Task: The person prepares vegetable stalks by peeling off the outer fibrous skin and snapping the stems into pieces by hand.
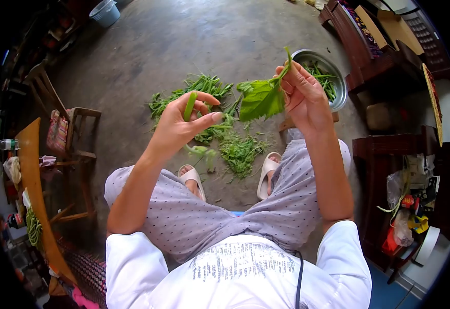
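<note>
White T-shirt [240, 278], printed across the front: nearest item, below both grips. Grey dotted trousers [184, 221]: below the grips, knees spread to either side.

Left grip [180, 122]: fingers curled around a green stem segment [189, 106], which stands nearly upright between them. A gap remains between the thumb and forefinger tips.

Right grip [308, 95]: thumb and fingers pinched on the stalk of a leafy sprig [262, 101]. The stalk tip projects above the fingers; the broad leaf hangs to the left of this grip, in the space between the two grips.

Pale slippers [190, 176]: on the concrete floor [148, 46], one under each knee, below the grips. Fine green trimmings [241, 152]: heaped on the floor, below and between the grips. Longer cut greens [204, 85]: piled on the floor beyond the left grip, partly hidden by it.

Metal basin [340, 82]: just beyond and to the right of the right grip, containing green stems [325, 81]. Wooden chair [83, 116] with a patterned cushion [57, 133]: well left of the left grip. Light blue plastic bucket [106, 15]: farthest out, beyond and to the left of the left grip.
</note>
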### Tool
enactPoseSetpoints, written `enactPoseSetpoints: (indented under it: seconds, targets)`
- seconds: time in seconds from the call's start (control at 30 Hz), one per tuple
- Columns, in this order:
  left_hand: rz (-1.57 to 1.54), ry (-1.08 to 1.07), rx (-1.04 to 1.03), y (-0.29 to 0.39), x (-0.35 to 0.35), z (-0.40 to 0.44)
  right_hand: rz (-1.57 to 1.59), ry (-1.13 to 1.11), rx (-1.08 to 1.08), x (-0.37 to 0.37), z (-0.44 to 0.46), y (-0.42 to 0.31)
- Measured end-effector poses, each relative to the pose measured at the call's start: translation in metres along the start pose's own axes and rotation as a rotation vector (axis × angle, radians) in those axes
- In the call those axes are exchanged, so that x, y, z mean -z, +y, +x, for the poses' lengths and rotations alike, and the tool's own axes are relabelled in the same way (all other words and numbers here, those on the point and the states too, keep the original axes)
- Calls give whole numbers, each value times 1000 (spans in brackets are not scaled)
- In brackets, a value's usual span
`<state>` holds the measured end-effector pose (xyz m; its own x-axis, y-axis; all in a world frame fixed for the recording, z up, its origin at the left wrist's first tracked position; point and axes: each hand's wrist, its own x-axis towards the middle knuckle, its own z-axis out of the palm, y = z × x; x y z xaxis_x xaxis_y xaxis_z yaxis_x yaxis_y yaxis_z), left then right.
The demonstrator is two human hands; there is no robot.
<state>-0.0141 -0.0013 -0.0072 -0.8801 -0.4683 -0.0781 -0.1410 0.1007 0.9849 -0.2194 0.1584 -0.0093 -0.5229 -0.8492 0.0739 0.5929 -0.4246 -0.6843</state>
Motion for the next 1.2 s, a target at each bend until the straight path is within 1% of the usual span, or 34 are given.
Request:
enactPoseSetpoints:
  seconds: [0.07, 0.13, 0.2, 0.33, 0.4, 0.57, 0.63, 0.73, 0.83, 0.9, 0.97, 1.03, 1.17, 1.2]
  targets:
    - [-31, -34, -20, -1, -1, 0, -5, 24, -61, -7, -2, 4]
    - [-84, -30, -24, 4, -2, 0, -23, 33, -71, -11, -2, 7]
    - [-229, -2, -24, 14, -5, 0, -54, 30, -77, -11, -2, 6]
    - [-232, -13, -14, 19, -16, -1, -58, -6, -100, -15, -3, 11]
    - [-154, -147, 58, 11, -15, 1, -42, -10, -133, -21, -4, 15]
    - [-217, -171, 139, 21, -16, -1, 49, -8, -144, -10, -2, 13]
    - [-363, -180, 234, 21, -15, -3, 93, -15, -166, -8, -3, 14]
    - [-425, -163, 280, 22, -16, -6, 137, -5, -183, -6, -5, 18]
    - [-389, -164, 255, 23, -17, -9, 160, 5, -224, 0, -6, 18]
    - [-408, -184, 272, 25, -15, -11, 104, 174, -188, 4, -3, 16]
    - [-426, -204, 287, 24, -12, -13, 91, 211, -172, 10, -1, 9]
    - [-458, -242, 252, 21, -10, -15, 67, 289, -151, 9, -2, 6]
    - [-574, -224, 283, 22, -5, -11, 62, 245, -132, 9, -6, 1]
    - [-589, -174, 284, 21, -4, -10, 18, 257, -108, 11, -6, -2]
